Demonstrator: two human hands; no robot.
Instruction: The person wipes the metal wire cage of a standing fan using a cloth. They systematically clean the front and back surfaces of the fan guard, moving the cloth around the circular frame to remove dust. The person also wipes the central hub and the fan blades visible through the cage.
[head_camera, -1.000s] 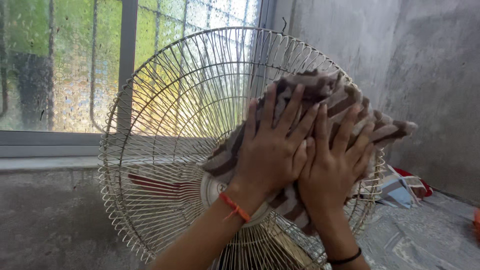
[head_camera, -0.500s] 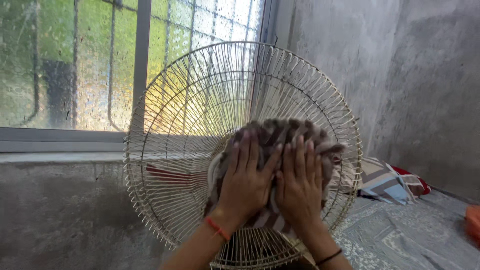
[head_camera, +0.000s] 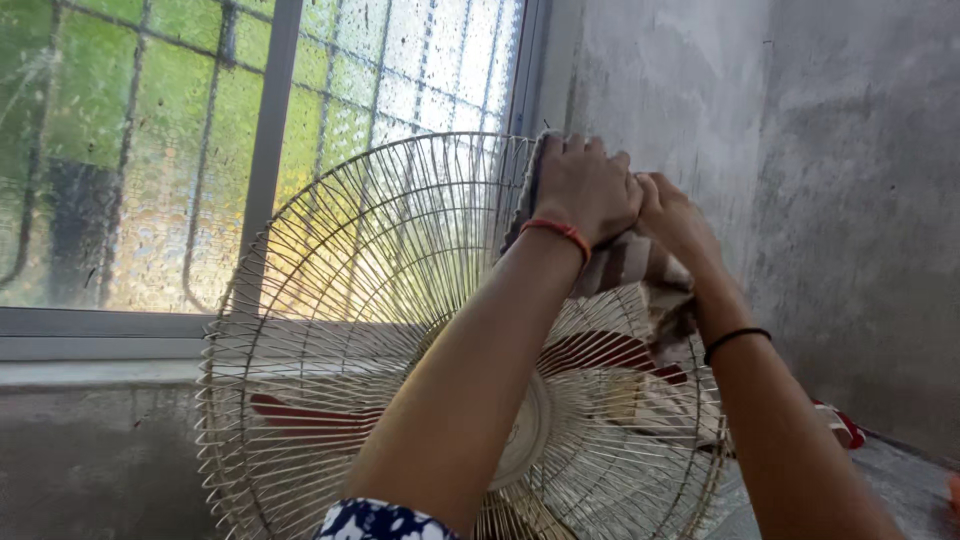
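Note:
A large round fan with a pale wire grille (head_camera: 330, 300) and red blades (head_camera: 300, 412) stands in front of me. A brown and cream striped cloth (head_camera: 630, 262) lies against the top right of the grille. My left hand (head_camera: 585, 185), with an orange thread at the wrist, presses the cloth at the grille's upper rim. My right hand (head_camera: 672, 215), with a black band on the wrist, grips the same cloth just to the right. Both forearms reach up across the front of the fan.
A frosted window with bars (head_camera: 150, 150) sits behind the fan above a concrete ledge (head_camera: 90, 372). A rough grey wall (head_camera: 830, 170) runs along the right. A red-edged cushion (head_camera: 840, 422) lies on patterned bedding at the lower right.
Both hands have slid the cloth from the grille's middle right up to its top rim. The view has moved closer, and my forearms now cover more of the fan.

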